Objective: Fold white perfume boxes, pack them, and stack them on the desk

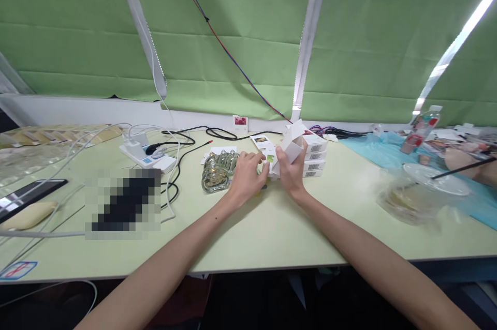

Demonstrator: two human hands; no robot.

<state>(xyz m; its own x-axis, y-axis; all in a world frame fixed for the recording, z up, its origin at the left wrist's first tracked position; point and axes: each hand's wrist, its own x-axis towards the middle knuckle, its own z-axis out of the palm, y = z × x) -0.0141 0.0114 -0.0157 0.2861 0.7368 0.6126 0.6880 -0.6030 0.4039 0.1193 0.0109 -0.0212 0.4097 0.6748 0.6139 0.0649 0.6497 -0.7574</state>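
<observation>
My right hand (292,172) is wrapped round a small white carton (290,151), which is tilted and has its top flaps open. My left hand (248,174) reaches in from the left, thumb and fingers apart, beside a white card with a green picture (269,158). A small yellowish thing shows under the left palm, mostly hidden. Several clear glass bottles (215,179) with gold-coloured tops stand close together just left of that hand. Behind the right hand is a stack of white boxes (315,156) with barcodes on their ends.
A white power strip (146,156) and tangled cables spread over the left side. A phone (34,195) lies at far left. At right are a lidded plastic cup with a straw (415,195), a bottle (421,131) and blue sheeting (373,149). A small picture card (240,123) leans against the back wall.
</observation>
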